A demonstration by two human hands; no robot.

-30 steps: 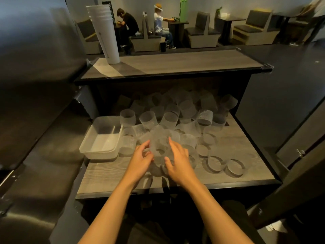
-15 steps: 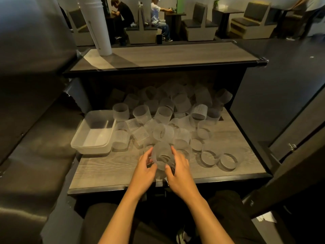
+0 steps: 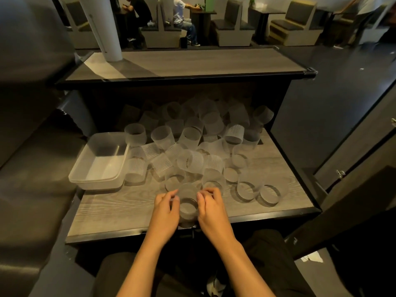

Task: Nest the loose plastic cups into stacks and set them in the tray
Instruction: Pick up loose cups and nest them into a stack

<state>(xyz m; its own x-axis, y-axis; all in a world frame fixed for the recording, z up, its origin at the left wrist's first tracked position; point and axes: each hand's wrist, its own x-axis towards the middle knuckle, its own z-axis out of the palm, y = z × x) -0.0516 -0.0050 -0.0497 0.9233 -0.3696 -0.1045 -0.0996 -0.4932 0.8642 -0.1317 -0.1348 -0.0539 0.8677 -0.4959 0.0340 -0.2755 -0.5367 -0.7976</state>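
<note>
A clear plastic cup is held between my left hand and my right hand, just above the front of the wooden table. Whether a second cup is nested inside it I cannot tell. Behind my hands, a heap of loose clear cups covers the middle and back of the table, some upright and some on their sides. Two cups stand apart at the right front. An empty clear tray sits at the table's left edge, with cups touching its right side.
A raised shelf spans the back, with a tall white cup stack on its left. Dark panels flank the table on both sides. People sit at booths far behind.
Both hands have closed on a cup from the heap and drawn it back toward the table's front edge. The camera has tilted down slightly.
</note>
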